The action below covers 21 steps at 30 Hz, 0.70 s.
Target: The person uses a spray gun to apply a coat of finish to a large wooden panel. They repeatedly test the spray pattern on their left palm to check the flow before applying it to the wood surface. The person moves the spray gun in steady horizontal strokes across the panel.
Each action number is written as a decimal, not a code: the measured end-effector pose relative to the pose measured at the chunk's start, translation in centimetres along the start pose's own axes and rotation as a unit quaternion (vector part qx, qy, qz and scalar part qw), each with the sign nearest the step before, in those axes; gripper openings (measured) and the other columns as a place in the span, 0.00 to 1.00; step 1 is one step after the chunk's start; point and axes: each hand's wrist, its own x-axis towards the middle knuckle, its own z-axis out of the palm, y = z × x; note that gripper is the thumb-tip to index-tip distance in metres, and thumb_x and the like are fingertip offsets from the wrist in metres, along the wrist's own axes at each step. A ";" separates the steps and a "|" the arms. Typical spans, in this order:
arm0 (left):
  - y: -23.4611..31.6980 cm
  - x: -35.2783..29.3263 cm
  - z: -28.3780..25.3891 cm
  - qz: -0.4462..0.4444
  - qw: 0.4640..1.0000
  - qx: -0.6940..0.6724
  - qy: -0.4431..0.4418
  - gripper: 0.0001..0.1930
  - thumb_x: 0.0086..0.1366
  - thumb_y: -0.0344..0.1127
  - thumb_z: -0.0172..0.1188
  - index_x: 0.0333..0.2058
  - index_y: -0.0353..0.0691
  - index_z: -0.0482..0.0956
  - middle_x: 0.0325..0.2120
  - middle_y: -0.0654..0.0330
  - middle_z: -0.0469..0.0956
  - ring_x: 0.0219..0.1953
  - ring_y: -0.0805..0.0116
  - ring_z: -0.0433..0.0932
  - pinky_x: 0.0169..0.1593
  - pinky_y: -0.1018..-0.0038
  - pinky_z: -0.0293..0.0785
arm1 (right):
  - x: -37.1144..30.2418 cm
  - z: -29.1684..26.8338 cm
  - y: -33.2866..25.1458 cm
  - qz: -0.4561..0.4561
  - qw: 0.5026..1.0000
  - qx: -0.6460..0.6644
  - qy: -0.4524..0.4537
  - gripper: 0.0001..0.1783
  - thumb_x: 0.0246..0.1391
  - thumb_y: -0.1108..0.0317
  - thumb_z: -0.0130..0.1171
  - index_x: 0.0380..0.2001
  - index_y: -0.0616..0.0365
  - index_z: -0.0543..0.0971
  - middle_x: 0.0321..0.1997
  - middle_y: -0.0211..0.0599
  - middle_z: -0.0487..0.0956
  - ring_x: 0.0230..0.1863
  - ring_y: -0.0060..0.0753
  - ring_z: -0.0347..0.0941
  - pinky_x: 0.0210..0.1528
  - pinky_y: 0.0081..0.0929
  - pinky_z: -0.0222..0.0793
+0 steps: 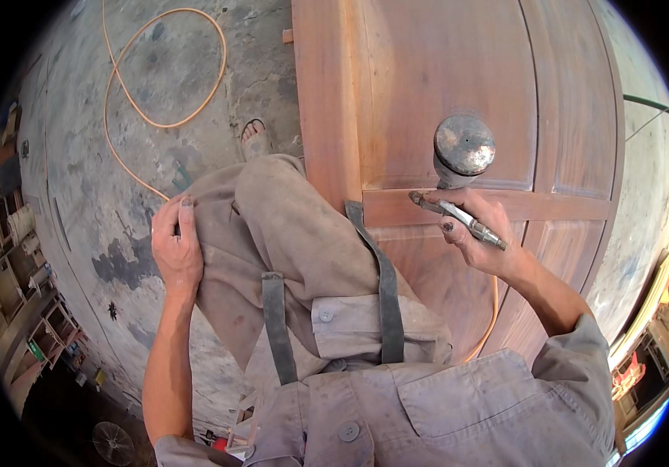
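Silver metal spray gun [468, 221] sits in your right hand [484, 253], whose fingers are curled snugly about its body; its round, scuffed grey metal cup [467, 144] stands just beyond your knuckles. Its long axis slants across your grip from far left to near right, though which end is the nozzle is hard to make out. Your left hand [177, 249], slack and grasping nothing that shows, lies on your dusty brown cloth trousers [272, 202], well apart from the gun. Thin orange hose [495, 300] shows below your right wrist, its join to the gun hidden. Under the gun spreads the reddish-brown panelled wooden door [443, 70], right of your lap. Farther off, left of the door, are a foot in a dark-strapped sandal [256, 142] and an orange loop of hose [226, 58] on stained grey concrete floor [264, 47].
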 end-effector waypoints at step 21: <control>-0.6 0.0 0.1 -0.009 1.000 0.001 -0.007 0.15 0.74 0.39 0.55 0.46 0.33 0.83 0.49 0.50 0.83 0.55 0.51 0.77 0.60 0.63 0.70 | -0.3 -1.7 1.1 0.020 0.998 0.028 -0.056 0.17 0.67 0.61 0.60 0.53 0.60 0.79 0.38 0.40 0.85 0.29 0.29 0.79 0.35 0.29 0.75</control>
